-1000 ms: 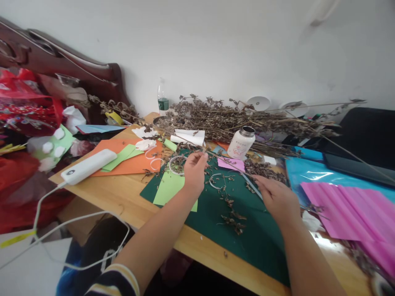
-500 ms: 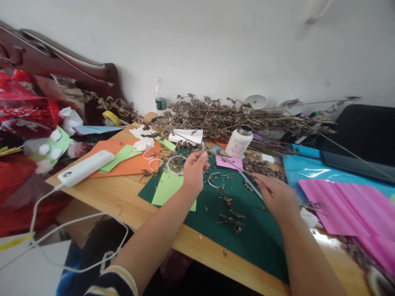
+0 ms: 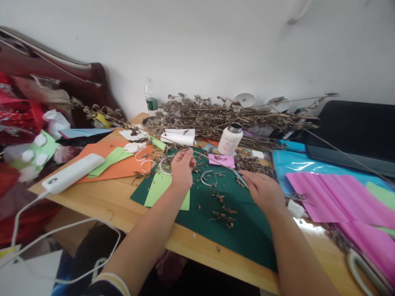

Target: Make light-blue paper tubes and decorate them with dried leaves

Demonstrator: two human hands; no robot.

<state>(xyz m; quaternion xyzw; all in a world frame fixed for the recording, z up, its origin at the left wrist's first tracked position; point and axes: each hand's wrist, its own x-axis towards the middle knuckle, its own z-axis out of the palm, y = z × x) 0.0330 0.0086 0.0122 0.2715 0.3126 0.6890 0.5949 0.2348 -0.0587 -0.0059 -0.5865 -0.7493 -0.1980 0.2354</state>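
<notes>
A long, thin dried plant stem (image 3: 212, 157) stretches between my two hands above the dark green cutting mat (image 3: 228, 242). My left hand (image 3: 182, 170) pinches it, fingertips pressed together. My right hand (image 3: 262, 190) has its fingers closed round the same stem, and the stem's thin end shows beyond it on the right. Leaning up to the left past my left hand, the leafy part of a stem (image 3: 135, 129) reaches over the table. Crumbled dry leaves (image 3: 226, 218) lie scattered on the mat, along with a light green paper sheet (image 3: 151, 195) and a pale curled ring (image 3: 206, 179).
A pile of dried branches (image 3: 203, 113) lies along the wall, behind an open white bottle (image 3: 230, 139). Pink crepe paper (image 3: 321, 197) and a blue plastic sheet (image 3: 290, 162) cover the right side. A white power bank (image 3: 74, 172) with a cable rests at the left edge.
The view has turned slightly to the right, so the table's contents appear further left. Both hands keep hold of the stem, with little visible movement over the mat.
</notes>
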